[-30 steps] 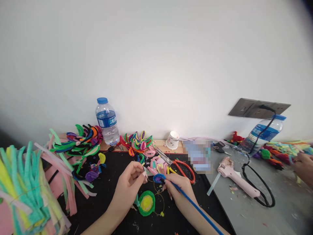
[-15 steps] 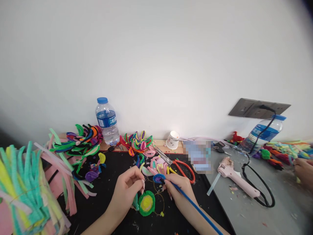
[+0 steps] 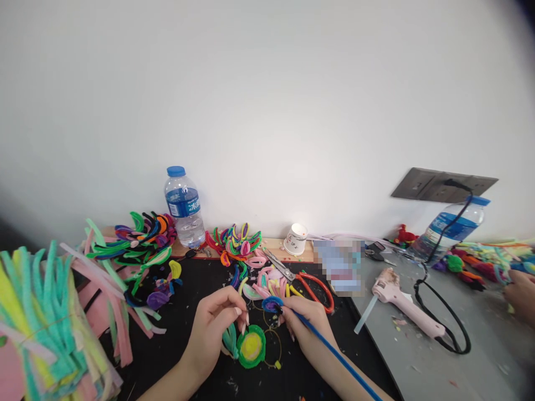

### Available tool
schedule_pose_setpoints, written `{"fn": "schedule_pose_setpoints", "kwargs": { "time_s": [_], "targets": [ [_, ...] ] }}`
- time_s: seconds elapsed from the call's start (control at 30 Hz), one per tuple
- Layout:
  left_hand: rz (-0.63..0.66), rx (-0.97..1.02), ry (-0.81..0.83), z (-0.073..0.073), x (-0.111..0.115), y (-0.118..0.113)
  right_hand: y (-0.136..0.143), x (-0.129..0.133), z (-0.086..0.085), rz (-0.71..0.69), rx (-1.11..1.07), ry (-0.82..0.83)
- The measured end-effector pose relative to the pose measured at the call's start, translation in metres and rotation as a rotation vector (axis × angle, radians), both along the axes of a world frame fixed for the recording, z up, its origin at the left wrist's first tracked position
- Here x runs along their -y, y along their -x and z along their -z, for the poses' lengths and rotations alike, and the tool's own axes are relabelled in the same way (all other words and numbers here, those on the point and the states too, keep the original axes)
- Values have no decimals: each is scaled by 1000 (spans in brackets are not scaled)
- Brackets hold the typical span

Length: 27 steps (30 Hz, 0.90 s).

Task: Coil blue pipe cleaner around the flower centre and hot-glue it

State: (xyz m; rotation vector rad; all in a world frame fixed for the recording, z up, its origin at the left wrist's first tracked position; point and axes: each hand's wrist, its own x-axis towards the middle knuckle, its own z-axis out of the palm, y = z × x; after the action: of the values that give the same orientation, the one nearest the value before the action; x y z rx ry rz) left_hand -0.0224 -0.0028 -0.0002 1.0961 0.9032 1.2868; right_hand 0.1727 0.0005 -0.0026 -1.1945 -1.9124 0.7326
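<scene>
- Right hand [image 3: 308, 324] — grip pinched on blue coil [image 3: 272, 304]; long tail [image 3: 336, 352] unwound.
- Left hand [image 3: 215, 326] — grip loosely curled, contents unclear.
- Green disc [image 3: 251, 346] looks complete.

Shows an upright, clear, blue-capped plastic bottle [image 3: 184, 209] left of centre; has a white paper cup [image 3: 295, 239] near the middle, a grey rectangular wall socket plate [image 3: 430, 186] at right, and below that a tilted, blue-labelled clear bottle [image 3: 439, 227].

Head-worn camera: wall [image 3: 267, 111] ahead, worktop [image 3: 405, 351] close below.
</scene>
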Motion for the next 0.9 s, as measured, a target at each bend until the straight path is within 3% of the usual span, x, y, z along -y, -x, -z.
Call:
{"fn": "schedule_pose_setpoints", "kwargs": {
  "time_s": [0.17, 0.53, 0.73, 0.9],
  "targets": [
    [30, 63, -3, 0, -3, 1, 0, 1, 0, 12, 3, 0],
    [-148, -26, 99, -11, -8, -9, 0, -1, 2, 10, 11, -20],
    [-159, -174, 108, -5, -12, -8, -1, 0, 2, 6, -5, -1],
    [-153, -111, 80, 1, -13, -9, -1, 2, 2, 12, -2, 28]
  ]
}}
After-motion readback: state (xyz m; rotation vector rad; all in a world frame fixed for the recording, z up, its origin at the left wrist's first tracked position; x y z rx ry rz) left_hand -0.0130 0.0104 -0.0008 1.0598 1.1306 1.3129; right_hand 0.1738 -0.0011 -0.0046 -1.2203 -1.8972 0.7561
